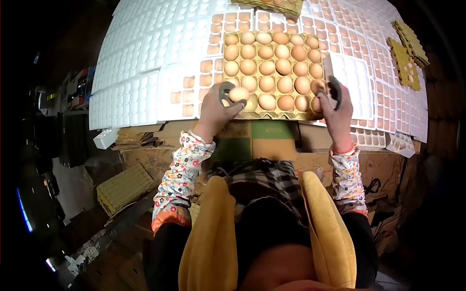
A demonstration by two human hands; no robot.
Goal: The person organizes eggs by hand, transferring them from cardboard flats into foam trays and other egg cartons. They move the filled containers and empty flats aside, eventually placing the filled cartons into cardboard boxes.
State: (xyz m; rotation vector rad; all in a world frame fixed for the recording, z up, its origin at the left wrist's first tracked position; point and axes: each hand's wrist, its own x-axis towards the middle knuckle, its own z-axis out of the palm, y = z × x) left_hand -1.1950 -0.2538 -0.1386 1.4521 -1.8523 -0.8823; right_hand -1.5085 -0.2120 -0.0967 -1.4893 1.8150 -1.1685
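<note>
A yellowish moulded egg tray [272, 116] full of brown eggs lies in front of me, with an empty cup at its front left. My left hand [217, 107], wearing dark finger covers, grips an egg [239, 94] between thumb and fingers above the tray's front left corner. Another egg shows partly under that hand. At the tray's right edge is my right hand [336, 106], thumb and dark-covered fingers apart, close beside an egg [318, 87] in the rightmost column. Whether it touches that egg is hard to see.
White egg trays [145, 92] spread over the table, several holding eggs. A white foam tray [350, 82] is right of the yellowish tray. More yellowish trays [404, 63] lie at far right. Cardboard boxes [274, 138] stand below the front edge; a tray stack [125, 188] is at lower left.
</note>
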